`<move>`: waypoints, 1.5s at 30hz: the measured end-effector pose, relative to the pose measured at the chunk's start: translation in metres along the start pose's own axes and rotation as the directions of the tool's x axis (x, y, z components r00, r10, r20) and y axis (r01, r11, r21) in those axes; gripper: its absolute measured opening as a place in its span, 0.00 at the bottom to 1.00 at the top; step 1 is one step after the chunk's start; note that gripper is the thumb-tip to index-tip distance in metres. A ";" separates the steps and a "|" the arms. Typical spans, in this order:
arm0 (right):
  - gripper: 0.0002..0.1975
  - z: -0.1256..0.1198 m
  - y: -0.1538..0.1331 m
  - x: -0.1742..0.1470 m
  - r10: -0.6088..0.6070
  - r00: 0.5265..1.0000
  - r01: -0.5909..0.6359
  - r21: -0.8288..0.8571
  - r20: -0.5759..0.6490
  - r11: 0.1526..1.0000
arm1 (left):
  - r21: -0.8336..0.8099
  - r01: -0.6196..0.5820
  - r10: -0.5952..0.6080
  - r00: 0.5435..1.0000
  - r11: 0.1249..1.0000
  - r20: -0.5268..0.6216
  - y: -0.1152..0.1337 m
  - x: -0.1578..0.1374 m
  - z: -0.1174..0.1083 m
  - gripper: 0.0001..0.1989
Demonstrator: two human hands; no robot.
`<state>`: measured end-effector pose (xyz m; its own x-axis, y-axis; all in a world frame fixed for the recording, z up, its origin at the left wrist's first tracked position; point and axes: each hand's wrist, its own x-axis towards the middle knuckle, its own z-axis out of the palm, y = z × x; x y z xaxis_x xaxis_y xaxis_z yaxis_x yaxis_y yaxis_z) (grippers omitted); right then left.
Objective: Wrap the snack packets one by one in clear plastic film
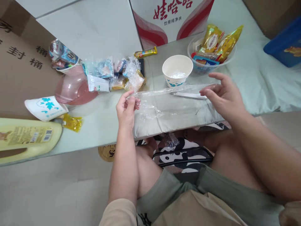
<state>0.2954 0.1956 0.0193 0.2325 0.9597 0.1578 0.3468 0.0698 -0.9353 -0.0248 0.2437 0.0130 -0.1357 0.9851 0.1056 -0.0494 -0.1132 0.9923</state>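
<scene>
A sheet of clear plastic wrap point(155, 105) stretches between my two hands over the near edge of the cloth-covered table. My left hand point(127, 106) is closed, pinching its left end between thumb and fingers. My right hand point(223, 94) has its index finger raised, while the thumb and another finger come together at the right end of the wrap. Behind the film lies a slim white tool point(189, 95) with a grey tip; its kind is unclear. Just beyond stands a white paper bowl point(177, 70) with crumpled clear plastic inside.
A clear bowl of packaged snacks point(211, 62) stands back right, near a blue container point(285, 44). Wrapped snacks point(101, 72), a pink transparent bowl point(72, 86), a tipped paper bowl point(45, 108) and a yellow jug point(28, 139) occupy the left. A white-and-red carton point(174, 22) stands behind.
</scene>
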 end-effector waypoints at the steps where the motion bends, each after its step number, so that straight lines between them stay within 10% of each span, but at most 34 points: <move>1: 0.26 0.000 -0.001 0.000 -0.002 1.000 0.002 0.043 0.008 0.999 | -0.006 0.001 -0.001 1.000 1.000 0.011 0.000 0.000 0.000 0.21; 7: 0.04 -0.002 -0.008 0.001 -0.094 0.981 0.054 -0.228 -0.170 0.972 | 0.204 -0.085 0.091 0.996 0.975 -0.022 -0.006 0.002 -0.005 0.10; 13: 0.05 -0.002 -0.008 -0.001 -0.309 0.938 0.258 -0.279 -0.156 0.925 | 0.233 -0.183 0.199 0.979 0.955 -0.048 -0.004 0.004 -0.003 0.14; 23: 0.19 0.006 -0.014 -0.006 -0.071 0.995 0.078 0.104 -0.067 0.991 | 0.116 -0.131 0.133 0.991 0.985 -0.009 -0.006 -0.003 0.006 0.20; 30: 0.26 0.004 -0.022 -0.004 0.179 0.984 -0.178 0.224 0.017 0.958 | 0.137 0.164 -0.160 0.986 0.977 -0.037 -0.007 0.001 0.010 0.26; 35: 0.38 -0.017 -0.017 0.011 0.382 0.783 -0.552 0.263 0.491 0.791 | 0.104 0.429 -0.437 0.897 0.897 0.064 0.006 0.006 0.006 0.25; 41: 0.22 -0.005 -0.009 0.016 0.373 0.777 -0.586 0.368 0.508 0.722 | 0.201 0.493 -0.530 0.817 0.846 0.227 0.018 -0.006 0.016 0.17; 45: 0.25 0.028 -0.023 -0.010 0.289 0.576 -0.658 0.224 0.764 0.719 | 0.317 0.507 -0.595 0.726 0.802 0.345 0.014 -0.014 0.031 0.20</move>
<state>0.2597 0.1924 0.0303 -0.4601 0.7813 -0.4218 -0.1075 -0.5206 -0.8470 0.0067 0.2323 0.0272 0.2722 0.8271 -0.4917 0.2051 0.4494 0.8695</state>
